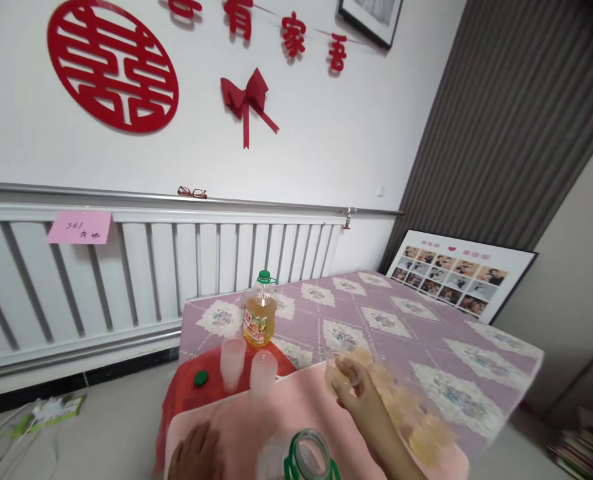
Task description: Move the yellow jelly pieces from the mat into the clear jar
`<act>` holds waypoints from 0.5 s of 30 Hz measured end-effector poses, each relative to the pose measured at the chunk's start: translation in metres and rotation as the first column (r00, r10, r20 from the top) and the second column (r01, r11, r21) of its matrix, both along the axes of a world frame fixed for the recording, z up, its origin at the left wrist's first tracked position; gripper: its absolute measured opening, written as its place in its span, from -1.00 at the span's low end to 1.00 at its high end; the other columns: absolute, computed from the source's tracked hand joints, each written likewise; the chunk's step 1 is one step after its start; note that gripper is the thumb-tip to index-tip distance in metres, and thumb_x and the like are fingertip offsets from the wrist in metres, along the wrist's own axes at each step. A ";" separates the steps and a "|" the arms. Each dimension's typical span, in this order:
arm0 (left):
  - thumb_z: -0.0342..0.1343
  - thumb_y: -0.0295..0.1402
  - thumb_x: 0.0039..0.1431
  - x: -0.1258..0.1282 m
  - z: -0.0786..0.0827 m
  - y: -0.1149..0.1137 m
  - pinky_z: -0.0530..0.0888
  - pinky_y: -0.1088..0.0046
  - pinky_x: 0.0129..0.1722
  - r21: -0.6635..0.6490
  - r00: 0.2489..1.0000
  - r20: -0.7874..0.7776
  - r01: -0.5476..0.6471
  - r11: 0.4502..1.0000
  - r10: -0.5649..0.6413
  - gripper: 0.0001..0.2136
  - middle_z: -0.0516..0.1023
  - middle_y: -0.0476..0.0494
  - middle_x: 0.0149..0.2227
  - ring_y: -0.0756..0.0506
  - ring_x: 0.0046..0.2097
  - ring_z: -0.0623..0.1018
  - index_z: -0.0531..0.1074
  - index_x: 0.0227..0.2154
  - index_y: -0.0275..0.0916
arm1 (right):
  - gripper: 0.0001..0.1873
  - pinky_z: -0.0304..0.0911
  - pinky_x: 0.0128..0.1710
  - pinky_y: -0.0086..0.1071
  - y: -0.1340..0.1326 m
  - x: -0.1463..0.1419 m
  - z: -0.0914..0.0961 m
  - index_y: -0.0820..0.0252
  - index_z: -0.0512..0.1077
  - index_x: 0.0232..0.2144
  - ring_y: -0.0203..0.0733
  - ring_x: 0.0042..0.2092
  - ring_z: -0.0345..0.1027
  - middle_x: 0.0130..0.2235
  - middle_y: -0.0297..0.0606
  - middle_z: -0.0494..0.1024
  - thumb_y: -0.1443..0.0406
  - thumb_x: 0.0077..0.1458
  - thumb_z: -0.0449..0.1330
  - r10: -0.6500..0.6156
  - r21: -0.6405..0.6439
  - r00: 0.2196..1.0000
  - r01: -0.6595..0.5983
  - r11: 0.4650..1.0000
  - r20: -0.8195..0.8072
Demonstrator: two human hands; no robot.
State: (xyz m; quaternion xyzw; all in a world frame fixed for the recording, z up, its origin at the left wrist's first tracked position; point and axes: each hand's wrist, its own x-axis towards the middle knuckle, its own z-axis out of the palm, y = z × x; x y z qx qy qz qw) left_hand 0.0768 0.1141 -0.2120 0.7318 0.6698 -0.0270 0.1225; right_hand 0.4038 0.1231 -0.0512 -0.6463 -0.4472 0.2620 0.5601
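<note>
My right hand [352,390] is over the pink cloth [296,407], its fingers pinched on a yellowish translucent thing [416,420] that is smeared by motion and trails to the right along my forearm. My left hand [195,455] lies flat on the cloth at the bottom edge, holding nothing. Between my hands, an open clear bottle mouth with a green collar [309,460] points up. Two frosted cups [232,362] [263,375] stand close behind, with a loose green cap [200,378] on the red surface [186,400]. A capped bottle of amber liquid [260,313] stands behind the cups.
The table carries a purple patterned cloth [401,327] and stands against a white radiator [151,267] with a pink note [79,227]. A framed photo board [456,273] leans at the right. A power strip with cables [51,408] lies on the floor at the left.
</note>
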 end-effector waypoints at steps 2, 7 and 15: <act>-0.15 -0.33 0.14 0.002 0.003 -0.004 0.20 0.03 0.35 0.012 1.000 -0.003 0.000 1.000 0.000 -0.39 0.21 -0.21 0.40 -0.23 0.40 0.21 0.23 0.29 -0.21 | -0.30 0.48 -0.15 -0.10 -0.013 -0.004 0.025 0.09 0.32 0.05 0.16 0.13 0.45 0.15 0.03 0.53 0.03 -0.18 0.28 0.060 -0.004 0.998 -0.060 0.998 0.015; -0.20 -0.36 0.16 0.002 0.004 -0.010 0.19 0.01 0.35 0.072 0.999 0.038 -0.005 0.997 0.003 -0.40 0.23 -0.23 0.39 -0.25 0.40 0.22 0.23 0.29 -0.24 | -0.21 0.46 -0.12 -0.16 -0.050 -0.024 0.086 0.10 0.22 0.17 0.07 0.12 0.45 0.17 0.02 0.51 0.10 -0.15 0.25 0.161 -0.038 0.981 -0.157 0.987 0.112; -0.17 -0.35 0.19 0.002 0.006 -0.017 0.17 0.06 0.35 0.134 0.998 0.061 -0.026 0.991 0.017 -0.44 0.27 -0.25 0.38 -0.22 0.39 0.24 0.27 0.27 -0.22 | -0.20 0.44 -0.32 -0.21 -0.082 -0.043 0.120 0.02 0.24 0.19 -0.22 -0.46 0.48 0.10 -0.08 0.58 0.16 -0.17 0.24 0.202 -0.094 0.940 -0.183 0.979 0.276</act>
